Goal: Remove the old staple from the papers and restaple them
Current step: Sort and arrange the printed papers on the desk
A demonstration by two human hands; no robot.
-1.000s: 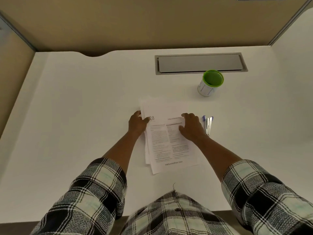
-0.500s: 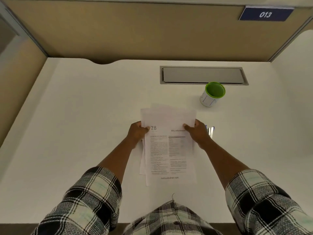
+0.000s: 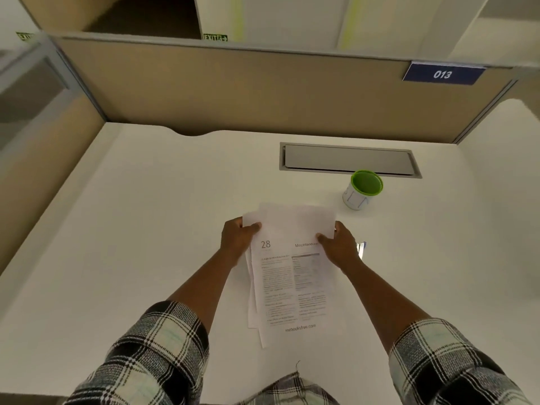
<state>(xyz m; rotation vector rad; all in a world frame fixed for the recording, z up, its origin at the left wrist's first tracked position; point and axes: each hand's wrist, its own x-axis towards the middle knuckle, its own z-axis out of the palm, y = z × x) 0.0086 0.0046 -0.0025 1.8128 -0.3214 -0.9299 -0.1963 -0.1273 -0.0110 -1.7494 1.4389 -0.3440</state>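
I am gripping the papers (image 3: pixel 292 276) with both hands, left hand (image 3: pixel 236 239) and right hand (image 3: pixel 339 247), just before the green cup (image 3: pixel 363 190); the sheets are fanning unevenly, risking a crooked restaple

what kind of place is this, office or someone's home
Most likely an office or study cubicle, not a home. A tan partition walls in the white desk, a blue plate on it reads 013, and a grey cable hatch is set into the desktop.

Stapler (image 3: pixel 361 249) mostly behind right hand (image 3: pixel 340 248).
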